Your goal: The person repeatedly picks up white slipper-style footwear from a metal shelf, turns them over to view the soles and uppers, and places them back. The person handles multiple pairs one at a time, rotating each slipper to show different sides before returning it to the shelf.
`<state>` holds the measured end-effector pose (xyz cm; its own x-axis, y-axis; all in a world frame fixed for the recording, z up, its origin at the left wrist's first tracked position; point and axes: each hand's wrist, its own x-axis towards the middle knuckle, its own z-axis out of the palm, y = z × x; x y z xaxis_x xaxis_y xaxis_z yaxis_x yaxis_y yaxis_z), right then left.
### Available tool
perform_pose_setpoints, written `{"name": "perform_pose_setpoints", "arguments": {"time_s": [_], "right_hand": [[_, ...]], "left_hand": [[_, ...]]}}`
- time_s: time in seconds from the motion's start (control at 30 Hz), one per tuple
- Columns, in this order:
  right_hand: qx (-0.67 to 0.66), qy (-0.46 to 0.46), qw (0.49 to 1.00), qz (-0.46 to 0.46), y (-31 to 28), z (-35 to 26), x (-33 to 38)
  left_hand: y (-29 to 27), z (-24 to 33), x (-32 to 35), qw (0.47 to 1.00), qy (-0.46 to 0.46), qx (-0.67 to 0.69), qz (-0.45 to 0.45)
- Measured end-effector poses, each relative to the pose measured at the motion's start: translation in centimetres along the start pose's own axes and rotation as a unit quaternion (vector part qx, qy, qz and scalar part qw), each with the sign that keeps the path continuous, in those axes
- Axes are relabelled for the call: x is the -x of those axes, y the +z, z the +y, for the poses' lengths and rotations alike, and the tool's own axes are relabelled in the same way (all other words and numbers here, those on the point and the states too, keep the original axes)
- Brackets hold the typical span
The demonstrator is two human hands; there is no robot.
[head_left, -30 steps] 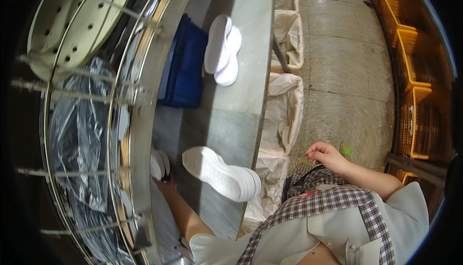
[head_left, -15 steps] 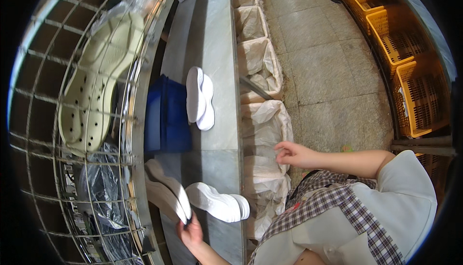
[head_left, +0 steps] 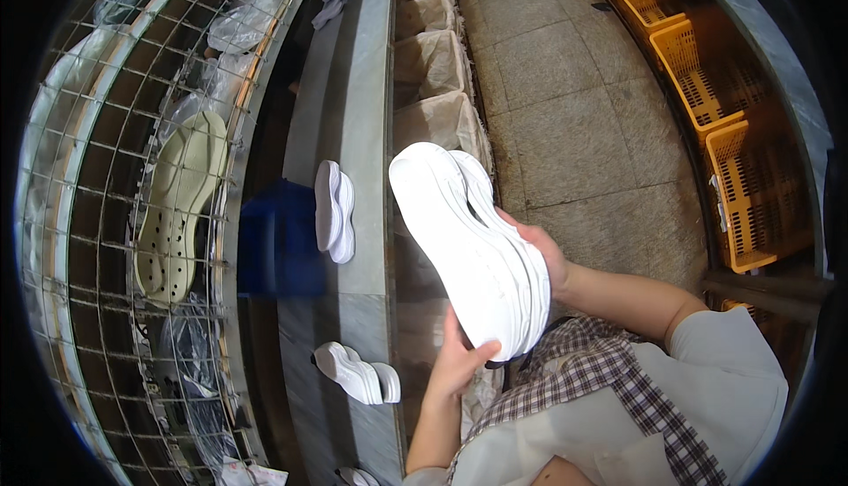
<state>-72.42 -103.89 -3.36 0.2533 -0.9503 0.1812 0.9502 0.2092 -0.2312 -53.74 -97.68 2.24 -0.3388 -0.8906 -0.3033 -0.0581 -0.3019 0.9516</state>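
In front of my body I hold up several white shoe soles (head_left: 468, 247), pressed together in a stack and tilted. My left hand (head_left: 455, 360) grips the near end, its thumb over the top sole. From the right side my right hand (head_left: 546, 252) clasps the stack's edge, with some fingers hidden behind it. On the grey marble table (head_left: 362, 314) to the left lies a second group of white soles (head_left: 353, 375), near my left forearm. Farther off on the table rests a pair of white soles (head_left: 336, 212).
A wire rack (head_left: 106, 221) with an olive clog (head_left: 181, 212) and clear plastic bags stands at far left. Beside the table is a blue bin (head_left: 283, 243). Lined bins (head_left: 442, 119) run along its right edge. Yellow crates (head_left: 742, 194) line the far right past the tiled floor (head_left: 574, 124).
My left hand has brought its soles from over the table's left side to in front of me. The right hand, empty before, now grips the stack too. The view has shifted.
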Motion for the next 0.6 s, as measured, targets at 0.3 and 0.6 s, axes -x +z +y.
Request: {"name": "perform_pose_setpoints", "arguments": {"time_s": [0.3, 0.6], "right_hand": [[-0.026, 0.136, 0.981, 0.138, 0.1, -2.6, 3.9], [0.02, 0.336, 0.889, 0.312, -5.1, -3.2, 6.6]], "left_hand": [[3.2, -1.8, -8.6, 0.966, -0.043, 0.235, 0.101], [3.5, -13.5, -10.0, 0.988, 0.026, 0.135, -0.077]]}}
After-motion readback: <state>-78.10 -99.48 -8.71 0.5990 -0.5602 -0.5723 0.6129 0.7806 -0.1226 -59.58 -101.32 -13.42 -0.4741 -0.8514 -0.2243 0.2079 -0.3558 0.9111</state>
